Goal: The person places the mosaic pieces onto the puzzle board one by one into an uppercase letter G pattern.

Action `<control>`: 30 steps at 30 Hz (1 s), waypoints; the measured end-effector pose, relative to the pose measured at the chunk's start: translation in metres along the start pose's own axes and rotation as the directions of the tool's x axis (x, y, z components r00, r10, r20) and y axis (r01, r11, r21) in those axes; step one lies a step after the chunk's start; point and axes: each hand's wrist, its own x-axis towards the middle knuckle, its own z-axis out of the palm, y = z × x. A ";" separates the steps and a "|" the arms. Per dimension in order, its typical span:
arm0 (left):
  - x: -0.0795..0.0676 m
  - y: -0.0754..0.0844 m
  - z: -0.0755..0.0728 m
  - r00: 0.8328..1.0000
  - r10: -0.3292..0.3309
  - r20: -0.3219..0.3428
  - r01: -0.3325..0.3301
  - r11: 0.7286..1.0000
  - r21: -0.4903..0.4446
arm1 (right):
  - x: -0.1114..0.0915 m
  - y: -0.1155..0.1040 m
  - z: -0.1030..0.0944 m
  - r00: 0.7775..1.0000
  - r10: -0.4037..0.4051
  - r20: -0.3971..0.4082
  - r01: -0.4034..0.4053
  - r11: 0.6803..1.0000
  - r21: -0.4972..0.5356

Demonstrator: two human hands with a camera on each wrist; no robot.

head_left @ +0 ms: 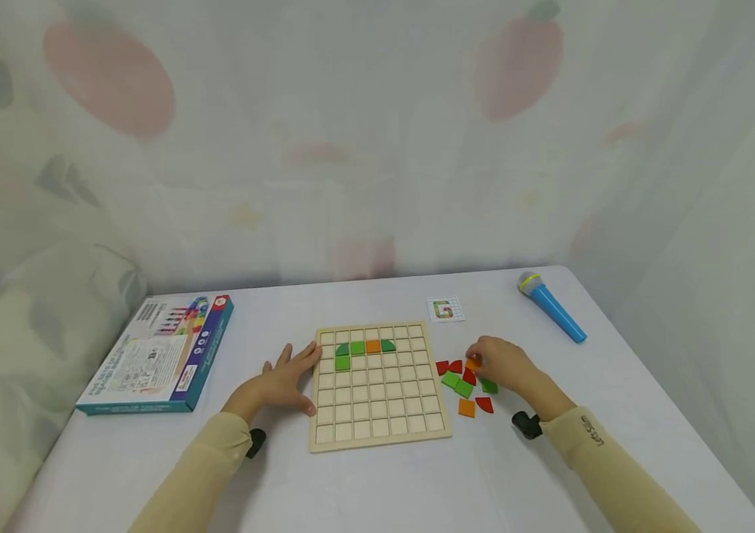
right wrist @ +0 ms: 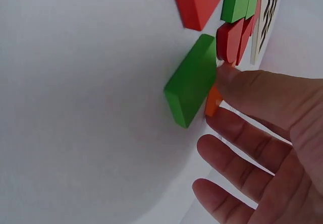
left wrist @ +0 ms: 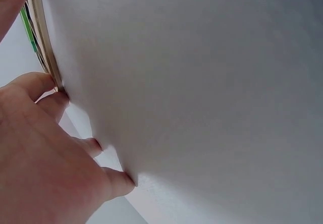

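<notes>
A wooden grid board (head_left: 377, 447) lies on the table, with green and orange tiles set in cells near its upper left. My left hand (head_left: 282, 381) spreads its fingers along the left edge, thumb and index finger touching the frame. To the right of the board is a loose group of red, green and orange tiles. There my right hand (head_left: 504, 363) pinches an orange square tile (right wrist: 214, 99) between thumb and index finger; the other fingers are loosely bent. A green tile (right wrist: 192, 80) lies right beside it, and a red quarter-round tile (head_left: 484, 404) sits nearer me.
Beyond the board's upper right corner lies a small card (head_left: 445, 309) showing a coloured G. A blue toy microphone (head_left: 554, 308) rests at the far right. On the left is a flat game box (head_left: 151, 355). Patterned cloth (head_left: 364, 148) hangs behind the table.
</notes>
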 end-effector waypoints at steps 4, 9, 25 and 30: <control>-0.001 0.001 0.000 1.000 -0.005 -0.003 0.005 1.000 -0.006 | 0.003 0.000 0.001 1.000 0.000 -0.015 0.000 1.000 -0.014; -0.001 0.001 0.000 1.000 -0.008 -0.004 0.008 1.000 0.009 | 0.009 -0.008 -0.004 0.996 -0.036 -0.081 0.035 0.999 -0.013; 0.001 0.000 0.000 1.000 -0.011 0.000 0.011 1.000 -0.001 | 0.052 -0.103 0.006 0.910 -0.366 -0.195 0.359 0.931 -0.069; 0.001 0.001 0.000 1.000 -0.018 0.004 0.018 1.000 0.004 | 0.060 -0.140 0.017 0.881 -0.443 -0.164 0.426 0.896 -0.126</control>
